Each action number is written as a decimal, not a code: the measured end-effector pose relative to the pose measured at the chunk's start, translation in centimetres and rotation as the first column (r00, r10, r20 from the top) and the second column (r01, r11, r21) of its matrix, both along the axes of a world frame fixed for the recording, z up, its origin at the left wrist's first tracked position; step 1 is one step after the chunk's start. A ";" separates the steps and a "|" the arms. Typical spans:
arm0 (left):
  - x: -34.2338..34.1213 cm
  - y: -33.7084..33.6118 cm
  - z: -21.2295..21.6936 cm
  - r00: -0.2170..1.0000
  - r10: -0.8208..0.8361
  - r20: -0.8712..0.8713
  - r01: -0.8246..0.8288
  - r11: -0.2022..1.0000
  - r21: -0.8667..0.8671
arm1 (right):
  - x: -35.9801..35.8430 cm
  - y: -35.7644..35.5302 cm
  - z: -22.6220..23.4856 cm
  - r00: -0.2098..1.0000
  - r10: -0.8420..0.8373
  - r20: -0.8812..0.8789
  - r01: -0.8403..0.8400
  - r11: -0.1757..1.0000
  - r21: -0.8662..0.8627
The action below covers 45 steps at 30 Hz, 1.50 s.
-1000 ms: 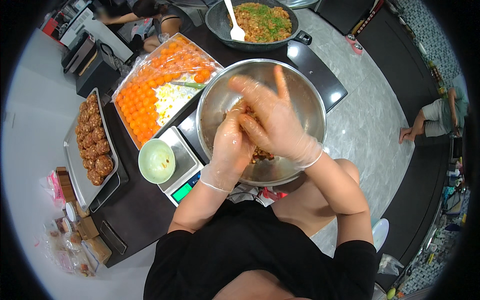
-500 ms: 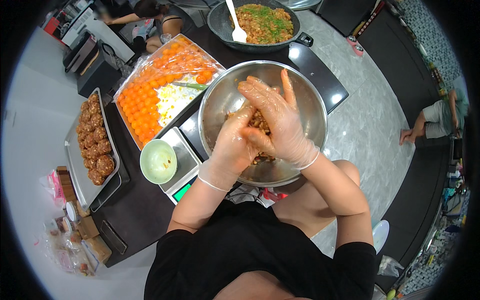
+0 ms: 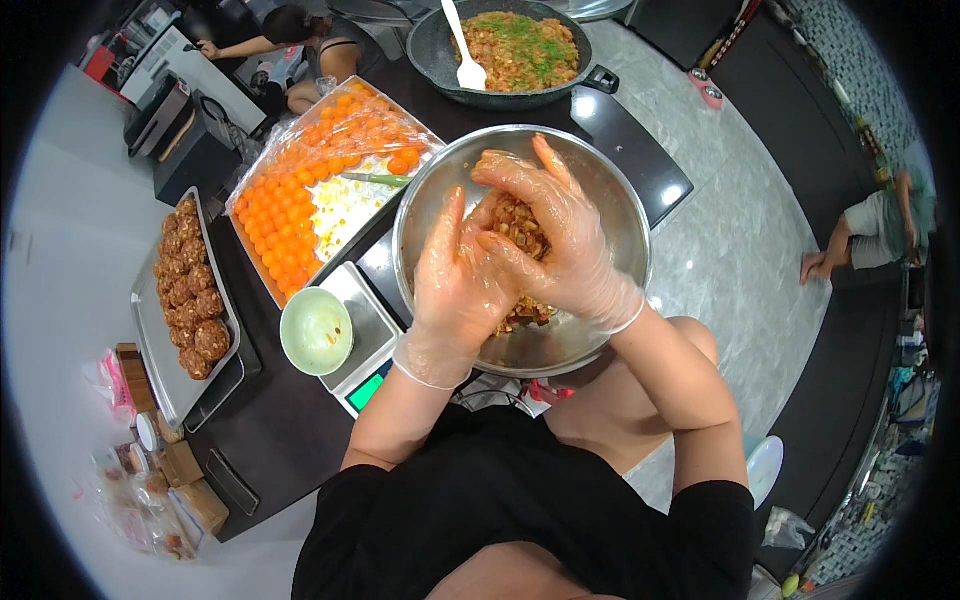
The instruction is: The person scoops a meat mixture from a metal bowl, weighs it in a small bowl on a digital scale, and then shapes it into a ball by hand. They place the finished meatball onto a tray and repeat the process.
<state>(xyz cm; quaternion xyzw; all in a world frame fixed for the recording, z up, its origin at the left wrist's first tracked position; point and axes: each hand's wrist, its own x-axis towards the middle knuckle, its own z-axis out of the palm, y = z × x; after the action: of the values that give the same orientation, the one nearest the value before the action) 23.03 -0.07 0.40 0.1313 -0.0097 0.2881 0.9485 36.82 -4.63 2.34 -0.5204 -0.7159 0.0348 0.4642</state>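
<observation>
The right hand (image 3: 563,232), gloved, is half open over the steel mixing bowl (image 3: 618,215), fingers curved, thumb reaching toward the left hand (image 3: 455,285), which is loosely cupped. Chopped brown mixture (image 3: 522,228) shows between them, framed by the right hand's thumb and fingers; the left hand sits to its lower left. The mixture shows no clear long axis. Whether either palm holds any, I cannot tell.

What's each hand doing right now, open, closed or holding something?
Left hand: open, thumb spread; can't tell whether it holds any mixture.
Right hand: open, fingers curved over the bowl; can't tell whether it holds any.
</observation>
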 end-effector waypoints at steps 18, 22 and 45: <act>2.2 -1.3 1.6 0.925 0.305 -0.228 -0.293 0.952 0.086 | -1.3 0.6 0.3 0.978 -0.190 -0.085 0.199 0.973 0.113; 0.6 0.3 1.0 0.990 0.094 -0.107 -0.094 0.996 0.007 | 0.1 0.7 -0.1 0.996 -0.032 -0.077 0.041 0.992 0.118; 0.6 1.7 -0.5 0.997 -0.012 0.076 0.007 0.998 0.061 | -0.5 0.7 0.9 0.999 -0.014 0.037 0.008 0.989 0.148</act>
<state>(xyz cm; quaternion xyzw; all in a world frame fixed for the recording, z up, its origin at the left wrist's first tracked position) 23.62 1.64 -0.06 0.1489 -0.0551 0.2878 0.9444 36.32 -3.91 3.27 -0.4889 -0.7224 -0.0308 0.4880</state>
